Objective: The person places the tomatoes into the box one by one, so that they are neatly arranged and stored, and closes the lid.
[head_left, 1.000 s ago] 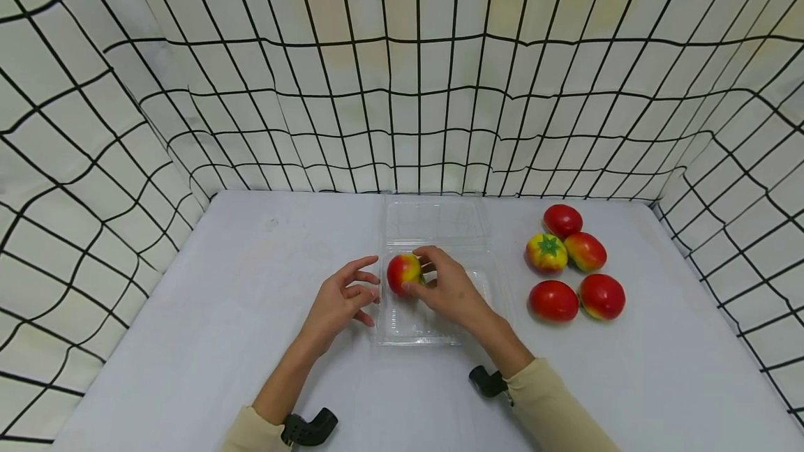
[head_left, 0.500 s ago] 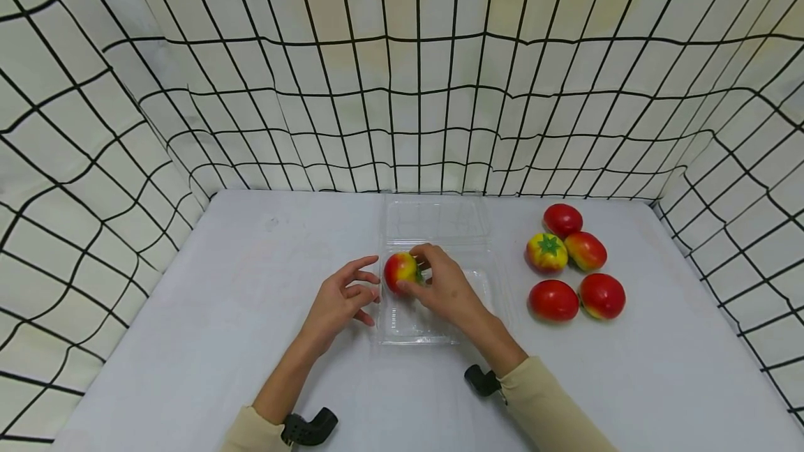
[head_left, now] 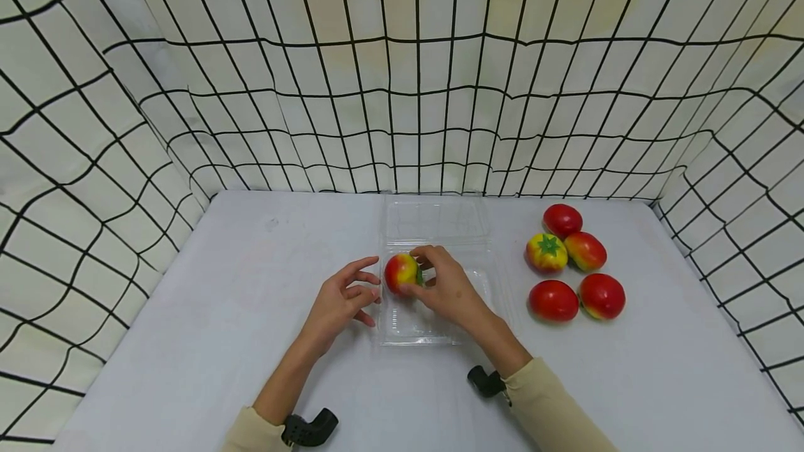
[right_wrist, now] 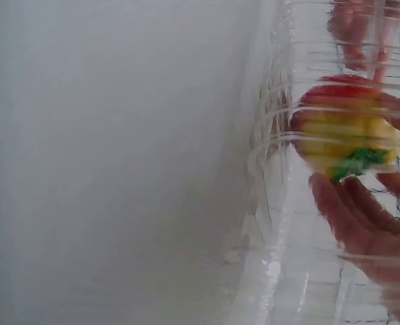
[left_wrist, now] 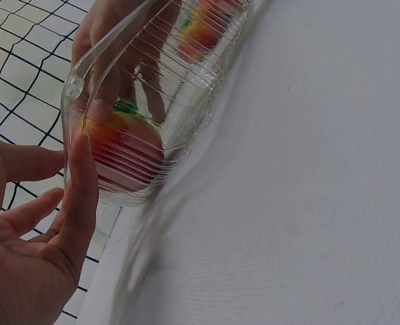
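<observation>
In the head view, a clear plastic clamshell box [head_left: 427, 332] lies with its lid [head_left: 433, 218] folded back behind it. My right hand [head_left: 449, 289] reaches into the box and holds a red-and-yellow toy fruit [head_left: 402, 272] with a green leafy top, thumb and fingers on either side of it. The fruit sits by the box's left wall, its leafy end turned toward the right hand. My left hand [head_left: 342, 302] is at the outside of that wall, fingers loosely bent, fingertips right at the rim. The left wrist view shows the fruit [left_wrist: 128, 152] through the ribbed plastic.
Several more such fruits lie to the right of the box: one [head_left: 546, 252] showing its green top, others such as a red one [head_left: 553, 300] on their sides. A white cloth covers the table [head_left: 251, 284]. Black netting [head_left: 440, 89] over white walls encloses the back and sides.
My right hand and the fruit in it have shifted very slightly left toward the box wall. The left hand, the box and the other fruits stay where they were.
</observation>
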A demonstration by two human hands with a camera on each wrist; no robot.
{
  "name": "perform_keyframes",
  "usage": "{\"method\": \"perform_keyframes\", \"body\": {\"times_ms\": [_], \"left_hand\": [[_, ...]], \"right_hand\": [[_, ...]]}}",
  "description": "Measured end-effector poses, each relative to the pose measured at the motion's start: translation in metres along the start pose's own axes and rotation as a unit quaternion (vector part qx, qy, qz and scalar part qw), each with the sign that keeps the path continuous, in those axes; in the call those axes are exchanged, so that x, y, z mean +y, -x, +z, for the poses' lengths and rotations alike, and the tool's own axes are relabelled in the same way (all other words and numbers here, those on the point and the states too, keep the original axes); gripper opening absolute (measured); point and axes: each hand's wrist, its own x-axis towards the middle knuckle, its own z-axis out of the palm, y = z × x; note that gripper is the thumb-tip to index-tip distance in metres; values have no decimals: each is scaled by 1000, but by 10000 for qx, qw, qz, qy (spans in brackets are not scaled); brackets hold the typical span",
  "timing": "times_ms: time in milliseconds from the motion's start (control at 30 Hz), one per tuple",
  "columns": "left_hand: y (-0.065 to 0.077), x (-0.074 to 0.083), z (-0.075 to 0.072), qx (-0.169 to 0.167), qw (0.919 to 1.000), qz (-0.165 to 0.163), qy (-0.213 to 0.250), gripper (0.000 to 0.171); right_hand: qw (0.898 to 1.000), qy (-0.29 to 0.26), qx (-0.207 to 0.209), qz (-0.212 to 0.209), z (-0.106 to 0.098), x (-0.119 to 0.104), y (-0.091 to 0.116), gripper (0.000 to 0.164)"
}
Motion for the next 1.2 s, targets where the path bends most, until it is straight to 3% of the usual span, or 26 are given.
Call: {"method": "perform_keyframes", "body": {"times_ms": [633, 1200], "left_hand": [[0, 0, 0, 7, 10000, -27, 7, 55], [1, 1, 0, 26, 10000, -89, 8, 55]], "right_hand": [[10000, 11, 49, -62, -4, -3, 1, 59], [9995, 25, 110, -309, -39, 4, 7, 57]]}}
